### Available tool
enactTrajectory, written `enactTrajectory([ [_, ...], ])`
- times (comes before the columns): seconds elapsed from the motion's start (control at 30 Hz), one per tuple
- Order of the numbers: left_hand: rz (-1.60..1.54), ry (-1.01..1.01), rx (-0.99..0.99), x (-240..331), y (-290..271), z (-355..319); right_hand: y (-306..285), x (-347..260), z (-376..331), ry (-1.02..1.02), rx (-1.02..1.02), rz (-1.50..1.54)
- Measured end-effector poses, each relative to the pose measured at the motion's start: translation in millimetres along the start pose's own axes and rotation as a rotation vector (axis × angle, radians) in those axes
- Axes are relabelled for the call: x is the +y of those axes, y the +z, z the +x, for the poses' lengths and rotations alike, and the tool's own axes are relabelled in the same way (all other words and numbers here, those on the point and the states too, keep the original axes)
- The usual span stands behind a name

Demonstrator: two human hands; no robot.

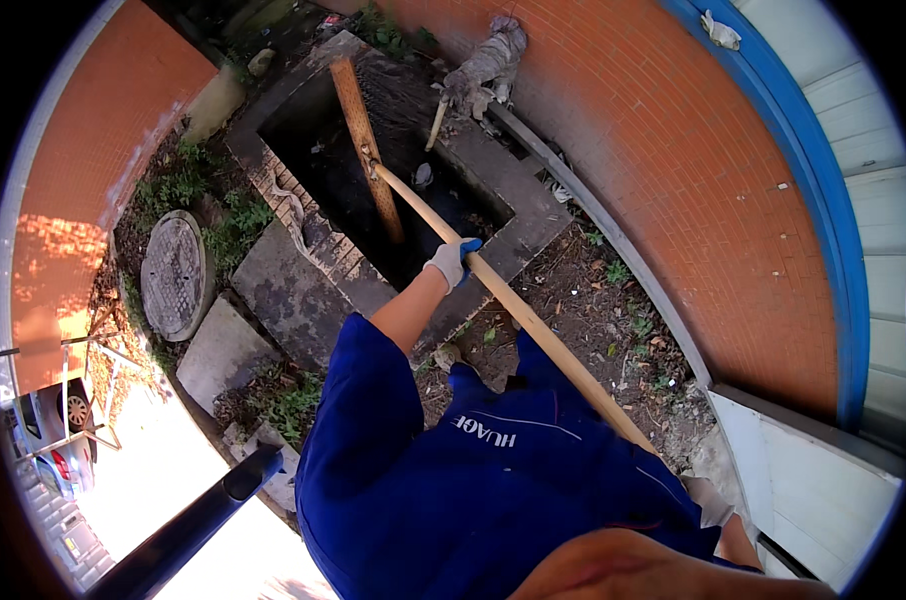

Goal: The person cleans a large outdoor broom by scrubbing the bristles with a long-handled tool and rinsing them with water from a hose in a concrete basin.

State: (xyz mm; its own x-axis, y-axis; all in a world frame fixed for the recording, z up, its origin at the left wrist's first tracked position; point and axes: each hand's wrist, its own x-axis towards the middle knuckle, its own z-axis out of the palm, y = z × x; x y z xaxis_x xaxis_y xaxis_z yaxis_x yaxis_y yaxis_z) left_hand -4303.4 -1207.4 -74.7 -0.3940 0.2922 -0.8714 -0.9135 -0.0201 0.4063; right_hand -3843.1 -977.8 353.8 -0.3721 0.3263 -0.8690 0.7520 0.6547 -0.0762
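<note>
A long push broom has a pale wooden handle [533,322] and a wide brown wooden head [361,135] with dark bristles along one side. The head lies slanted over a rectangular concrete-rimmed pit [325,225] with a dark inside. My left hand [454,262], in a white and blue work glove, is closed around the handle at the pit's near rim. Farther back, my right hand [711,502], also gloved, is closed in line with the handle's rear end. My clothing hides part of the handle there, and the right fingers show only partly.
A round manhole cover [176,275] and concrete slabs [223,350] lie left of the pit. An orange brick wall [693,170] curves along the right. A grey cloth bundle [488,65] rests at the pit's far right corner. Weeds and soil surround the slabs.
</note>
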Motion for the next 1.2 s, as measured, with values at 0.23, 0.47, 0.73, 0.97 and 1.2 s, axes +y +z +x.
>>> enactTrajectory([
  [0.23,-0.754,0.218,-0.111,6.0,-96.3,3.0,-108.6,-232.0,-11.8,-0.228,-0.336,0.252],
  [0.47,0.369,1.444,1.030,111.7,-86.9,-223.8,-154.0,-621.6,44.3,0.023,-0.975,0.515],
  [0.73,0.068,1.547,0.855,50.4,-279.3,-312.7,104.0,-638.8,49.4,-1.057,-0.810,0.505],
  [0.97,-0.243,1.770,0.580,-10.9,-150.7,-345.2,178.4,-464.9,299.4,-0.101,-0.882,1.172],
  [1.2,0.151,1.759,0.696,7.6,-43.3,-408.3,138.5,-503.2,356.1,0.266,-1.490,1.938],
])
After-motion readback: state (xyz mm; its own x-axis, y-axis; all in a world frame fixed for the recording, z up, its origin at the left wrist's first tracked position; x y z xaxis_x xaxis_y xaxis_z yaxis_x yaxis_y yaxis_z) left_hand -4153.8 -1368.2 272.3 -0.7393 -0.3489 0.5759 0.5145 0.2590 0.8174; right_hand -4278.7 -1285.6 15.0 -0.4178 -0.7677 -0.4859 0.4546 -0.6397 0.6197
